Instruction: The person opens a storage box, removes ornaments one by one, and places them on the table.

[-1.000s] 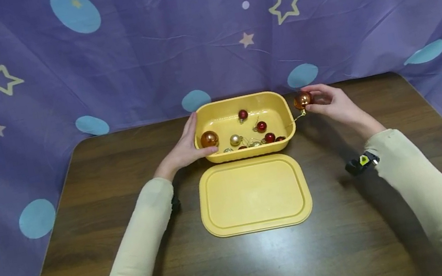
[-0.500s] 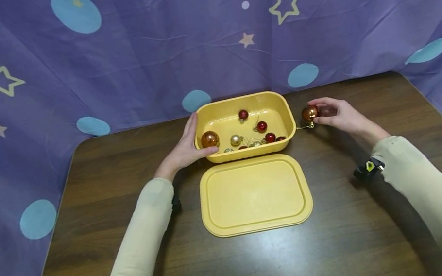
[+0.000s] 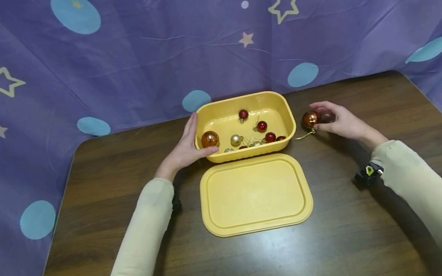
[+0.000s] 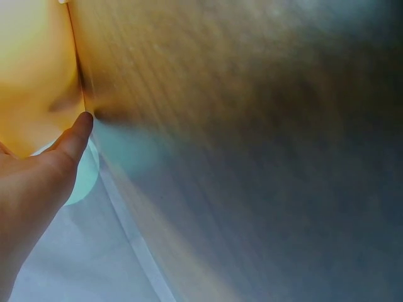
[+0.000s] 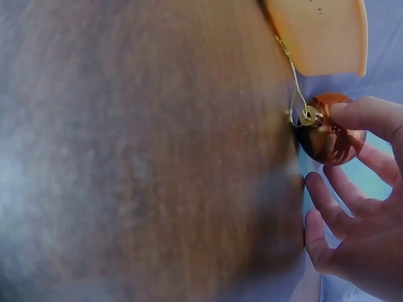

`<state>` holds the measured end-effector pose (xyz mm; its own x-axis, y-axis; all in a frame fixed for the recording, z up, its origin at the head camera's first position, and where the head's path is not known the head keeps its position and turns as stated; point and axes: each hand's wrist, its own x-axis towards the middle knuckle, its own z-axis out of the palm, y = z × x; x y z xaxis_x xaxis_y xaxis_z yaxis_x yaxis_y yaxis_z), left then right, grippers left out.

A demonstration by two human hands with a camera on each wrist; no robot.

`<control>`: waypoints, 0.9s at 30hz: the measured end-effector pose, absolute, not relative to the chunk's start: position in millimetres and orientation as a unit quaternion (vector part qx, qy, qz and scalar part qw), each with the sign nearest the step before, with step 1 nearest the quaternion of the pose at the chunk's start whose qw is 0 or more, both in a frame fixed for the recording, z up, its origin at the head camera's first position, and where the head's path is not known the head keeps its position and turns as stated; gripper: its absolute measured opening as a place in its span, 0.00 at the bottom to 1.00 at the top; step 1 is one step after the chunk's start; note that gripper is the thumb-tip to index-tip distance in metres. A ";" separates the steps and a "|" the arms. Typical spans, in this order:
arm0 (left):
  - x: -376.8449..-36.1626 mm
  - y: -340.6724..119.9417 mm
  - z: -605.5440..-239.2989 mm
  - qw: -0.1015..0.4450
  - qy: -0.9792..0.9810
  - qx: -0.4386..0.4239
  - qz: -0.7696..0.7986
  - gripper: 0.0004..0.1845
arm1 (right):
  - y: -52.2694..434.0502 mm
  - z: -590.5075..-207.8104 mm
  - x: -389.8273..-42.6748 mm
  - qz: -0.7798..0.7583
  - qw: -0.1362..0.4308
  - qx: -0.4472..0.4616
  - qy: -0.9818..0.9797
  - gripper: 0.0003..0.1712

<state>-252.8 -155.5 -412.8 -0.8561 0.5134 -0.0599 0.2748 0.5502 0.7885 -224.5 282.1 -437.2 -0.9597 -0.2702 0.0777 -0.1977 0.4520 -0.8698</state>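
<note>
The bench [image 3: 91,259] is dark wood, with a purple cloth [image 3: 143,48] of dots and stars hanging behind it. Near the back edge, in the middle, sits a yellow box [image 3: 287,111] with no top on. Its lid [image 3: 254,194] lies flat just in front of it, closer to the person.

The left hand [image 3: 184,148] rests on the left side of the box with fingers mostly straight and the thumb over the rim. It looks like it is just steadying the box.

Inside the box are small balls [image 3: 262,126], red and gold, and one bigger orange one.

The right hand [image 3: 339,119] is just right of the box, low on the bench. It pinches a shiny orange ball [image 3: 310,119] between thumb and fingertips. From the wrist view the other fingers are spread loose. I think the ball touches the bench, but the view is too blurry to be sure.

The ball is probably very light and hollow. It looks smooth and slippery, and it could crack if squeezed hard. It is round, so it may roll if let go. A soft hold around its sides seems best. The little gold cap [image 5: 308,116] and thin string [image 5: 291,69] on top are also a good place to hold.
</note>
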 end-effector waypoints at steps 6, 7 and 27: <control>-257.0 -157.4 -418.5 0.139 0.868 0.226 0.421 0.61 | 278.1 -430.8 -220.6 -0.503 0.040 -0.148 0.850 0.32; -257.0 -157.6 -418.4 0.137 0.867 0.228 0.422 0.61 | 275.7 -426.5 -218.2 -0.500 0.040 -0.150 0.852 0.31; -255.4 -157.7 -417.7 0.137 0.864 0.228 0.427 0.63 | 279.9 -440.2 -218.0 -0.442 0.026 -0.109 0.890 0.29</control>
